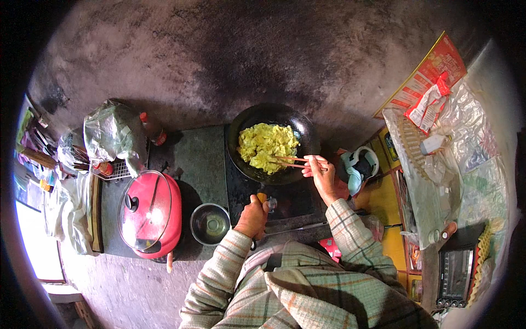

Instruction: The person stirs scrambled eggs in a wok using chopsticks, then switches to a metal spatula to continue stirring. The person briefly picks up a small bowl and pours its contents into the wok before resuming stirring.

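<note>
A dark wok (273,109) stands on a black cooktop (246,201), with yellow scrambled egg (267,142) heaped in its middle. My left hand (251,218) grips the wok's handle (261,197), whose visible end is yellow-brown. From the right, my right hand (319,177) holds a pair of wooden chopsticks (294,159), slightly spread. Their tips reach the lower part of the egg. Just left of my left hand sits a metal bowl (210,224), holding what looks like a little liquid.
A red electric pot (174,205) with a glass lid (144,222) stands on the counter's left. Behind it are a wire rack (119,169) with a plastic bag (111,131) and a bottle (153,129). A white-handled container (372,158) sits right of the wok. A long metal utensil (296,228) lies in front.
</note>
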Tool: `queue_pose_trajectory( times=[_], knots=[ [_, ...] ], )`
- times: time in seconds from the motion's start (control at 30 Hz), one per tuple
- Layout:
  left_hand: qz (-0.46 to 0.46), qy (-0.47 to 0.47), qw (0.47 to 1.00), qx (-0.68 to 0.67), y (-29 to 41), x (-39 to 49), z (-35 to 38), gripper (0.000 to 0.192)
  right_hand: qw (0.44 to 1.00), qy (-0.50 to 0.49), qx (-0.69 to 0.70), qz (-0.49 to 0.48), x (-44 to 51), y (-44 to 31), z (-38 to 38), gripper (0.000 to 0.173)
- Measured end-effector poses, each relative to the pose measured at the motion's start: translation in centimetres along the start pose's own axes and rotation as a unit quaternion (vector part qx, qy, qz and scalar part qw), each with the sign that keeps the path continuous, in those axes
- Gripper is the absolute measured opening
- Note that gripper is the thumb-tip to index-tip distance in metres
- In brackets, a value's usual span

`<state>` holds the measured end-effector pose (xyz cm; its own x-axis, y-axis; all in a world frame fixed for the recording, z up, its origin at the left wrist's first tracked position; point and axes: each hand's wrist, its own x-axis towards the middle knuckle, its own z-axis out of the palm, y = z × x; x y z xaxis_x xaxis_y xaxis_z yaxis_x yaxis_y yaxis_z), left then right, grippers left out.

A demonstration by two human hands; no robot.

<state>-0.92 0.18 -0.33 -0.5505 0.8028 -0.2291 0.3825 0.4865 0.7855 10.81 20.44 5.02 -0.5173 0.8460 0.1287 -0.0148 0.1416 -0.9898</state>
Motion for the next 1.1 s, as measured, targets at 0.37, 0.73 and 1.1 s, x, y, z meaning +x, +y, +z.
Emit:
queue_pose_trajectory(
  times=[0.37,0.73,1.1],
  knots=[
    [-0.03,-0.027,0.999,0.009,1.0,-0.1,-0.8,0.042,0.981,-0.152,-0.056,-0.105,1.1,-1.4,6.7,0.019],
    [-0.035,-0.026,0.999,0.01,1.6,-0.5,-1.3,0.039,0.995,-0.07,-0.052,-0.042,3.2,-1.6,4.2,0.026],
    [-0.024,-0.024,0.999,0.024,1.4,-0.6,-1.0,0.04,0.991,-0.035,0.096,0.081,4.1,2.1,5.2,0.03]
  ],
)
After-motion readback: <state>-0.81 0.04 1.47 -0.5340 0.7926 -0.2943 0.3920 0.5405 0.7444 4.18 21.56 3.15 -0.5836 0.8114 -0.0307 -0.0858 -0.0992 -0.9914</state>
